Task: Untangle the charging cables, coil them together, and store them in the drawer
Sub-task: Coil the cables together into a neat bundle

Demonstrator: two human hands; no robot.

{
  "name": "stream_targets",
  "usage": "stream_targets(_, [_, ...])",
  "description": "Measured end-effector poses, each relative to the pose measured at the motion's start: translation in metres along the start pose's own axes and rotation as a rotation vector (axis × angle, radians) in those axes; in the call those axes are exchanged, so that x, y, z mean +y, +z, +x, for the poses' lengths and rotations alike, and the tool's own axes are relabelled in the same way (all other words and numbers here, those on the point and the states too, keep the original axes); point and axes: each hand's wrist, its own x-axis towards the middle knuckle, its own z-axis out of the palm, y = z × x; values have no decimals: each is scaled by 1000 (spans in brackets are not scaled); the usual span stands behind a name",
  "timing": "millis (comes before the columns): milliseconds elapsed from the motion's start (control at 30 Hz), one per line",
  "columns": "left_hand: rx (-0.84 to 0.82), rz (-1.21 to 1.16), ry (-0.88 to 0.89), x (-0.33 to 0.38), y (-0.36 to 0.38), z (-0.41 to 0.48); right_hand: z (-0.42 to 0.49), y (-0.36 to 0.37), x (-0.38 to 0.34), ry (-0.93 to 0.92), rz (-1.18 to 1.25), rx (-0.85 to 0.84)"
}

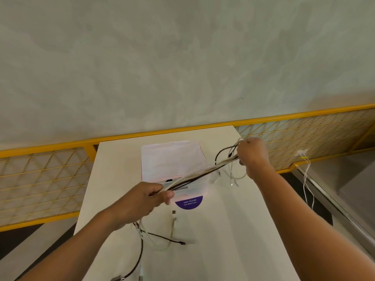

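Tails: black and white ends (168, 239) lie slack on the white worktop (233, 240) beneath my left hand, spare length I judge is waiting to be coiled.
Left hand: (142, 201) fingers (162, 195) curled tight round the bundle's near end, anchoring it.
Cables: (194, 175) thin white, cream and black strands drawn into one taut run in the air between my hands, probably to expose any crossings.
Right hand: (253, 157) fingers clamped on the far end, where a black loop and short white ends spill out.
Behind: a sheet (170, 157) with a purple disc lies under the span; a yellow mesh rail (50, 146) runs beyond.
Drawer: not in sight.
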Motion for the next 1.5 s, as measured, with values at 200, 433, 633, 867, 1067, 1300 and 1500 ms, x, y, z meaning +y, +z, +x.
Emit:
stream_targets(200, [135,78,39,1,-28,2,27,-3,-13,-108,170,74])
stream_targets(433, [237,196,95,-12,-51,5,31,-1,38,82,308,62])
stream_targets(633, [158,179,55,-21,-38,4,20,7,127,242,212,60])
stream_targets(867, [35,234,27,-21,-11,4,1,0,185,473,-144,1])
stream_targets(1067, [2,244,44,-12,10,0,-10,-6,189,509,-274,-161])
stream_targets(1300, [35,325,53,-4,19,4,-30,16,126,101,-663,-388])
stream_targets(1500, [133,327,74,15,15,6,-76,29,30,-204,-118,-815])
